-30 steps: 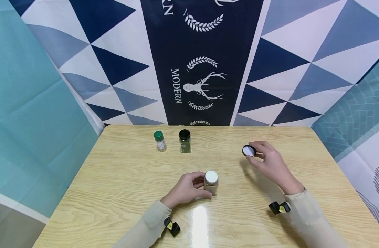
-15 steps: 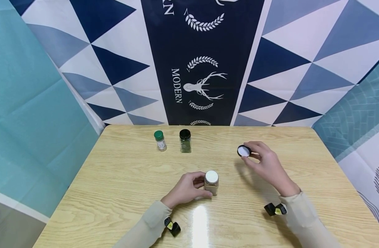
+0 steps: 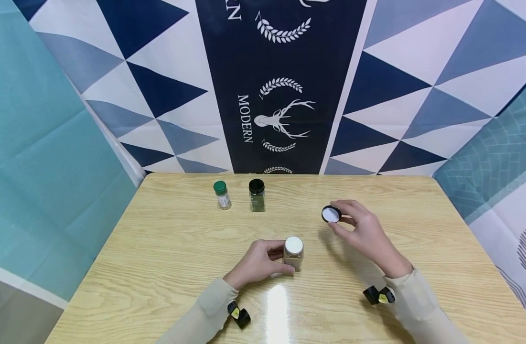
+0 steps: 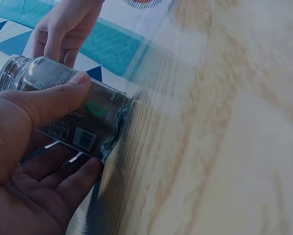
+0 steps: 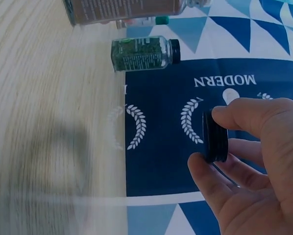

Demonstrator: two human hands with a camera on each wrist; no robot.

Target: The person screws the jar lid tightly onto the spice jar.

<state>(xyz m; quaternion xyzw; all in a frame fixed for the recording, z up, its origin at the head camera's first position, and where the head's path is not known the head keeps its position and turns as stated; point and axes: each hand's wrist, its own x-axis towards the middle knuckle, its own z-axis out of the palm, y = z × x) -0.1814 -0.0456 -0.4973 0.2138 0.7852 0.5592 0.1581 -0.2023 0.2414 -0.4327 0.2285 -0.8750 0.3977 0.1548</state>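
A glass spice jar (image 3: 293,259) with a white top and brown contents stands upright on the table. My left hand (image 3: 259,262) grips it from the left; in the left wrist view the thumb lies across the label of the jar (image 4: 107,115) and fingers curl beneath. To the right, my right hand (image 3: 365,236) pinches a black lid (image 3: 331,214) above the table, its white inner face turned toward the head camera. The right wrist view shows the lid (image 5: 215,135) edge-on between thumb and fingers.
At the back of the wooden table (image 3: 168,248) stand a small green-capped jar (image 3: 222,196) and a black-capped jar of green herbs (image 3: 257,197). A patterned cloth (image 3: 280,71) hangs behind the table's far edge.
My right hand has moved left with the black lid, nearer the white-topped jar, and slightly toward me. The left hand and all the jars have stayed in place.
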